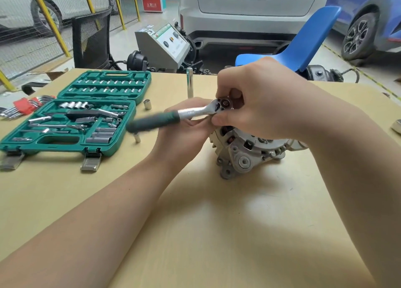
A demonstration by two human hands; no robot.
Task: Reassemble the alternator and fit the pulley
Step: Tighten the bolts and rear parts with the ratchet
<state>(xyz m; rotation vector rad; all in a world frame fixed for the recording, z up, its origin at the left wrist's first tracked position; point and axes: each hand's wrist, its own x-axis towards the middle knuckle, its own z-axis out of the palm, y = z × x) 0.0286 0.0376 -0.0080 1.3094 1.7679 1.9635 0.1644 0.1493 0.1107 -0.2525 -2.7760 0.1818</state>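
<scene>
Alternator lying on table, centre-right, under both hands. Right hand curled over ratchet wrench head, fingers pinching it just above alternator top. Left hand under the shaft, fingers curled by the alternator's upper edge; exact grip hard to tell. Green handle blurred, pointing left. Open green socket set far left, loose socket beside it, hex keys at table edge.

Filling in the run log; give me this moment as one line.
step: ratcheting on alternator | right hand: grips ratchet head | left hand: under ratchet, grip unclear | socket case: open, left
</scene>
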